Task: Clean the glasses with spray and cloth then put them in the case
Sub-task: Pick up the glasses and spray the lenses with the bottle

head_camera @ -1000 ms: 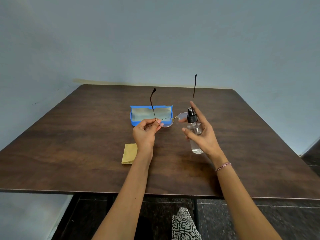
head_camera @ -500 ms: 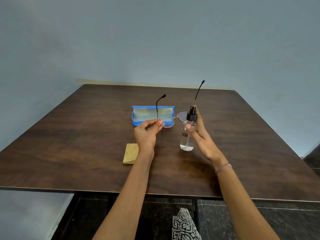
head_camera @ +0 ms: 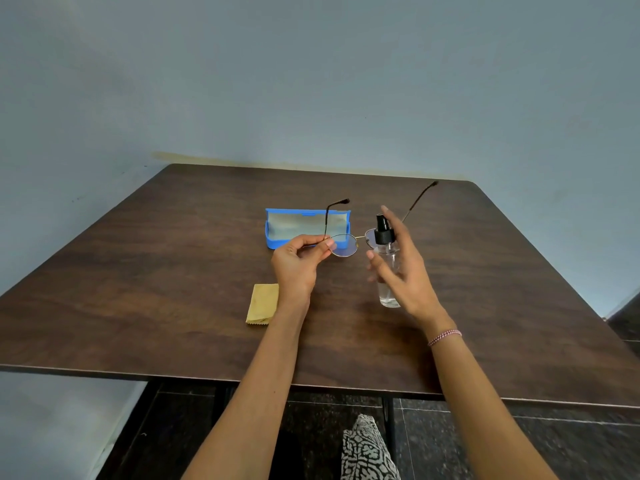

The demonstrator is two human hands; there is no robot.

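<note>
A plain blue-grey wall (head_camera: 311, 81) fills the upper half of the frame, softly and evenly lit, with a few small dark specks at the left; a yellowish stained strip (head_camera: 214, 159) runs along it just above the far edge of the table; the table (head_camera: 138, 289) is dark brown wood-grain, with a rounded far-right corner and a thin pale front edge, and spans the middle of the frame; below it, at the bottom, lies a dark tiled floor (head_camera: 519, 445) with pale grout lines; a slim dark table leg (head_camera: 388, 407) stands there; at lower left the wall continues, pale, beneath the tabletop.
</note>
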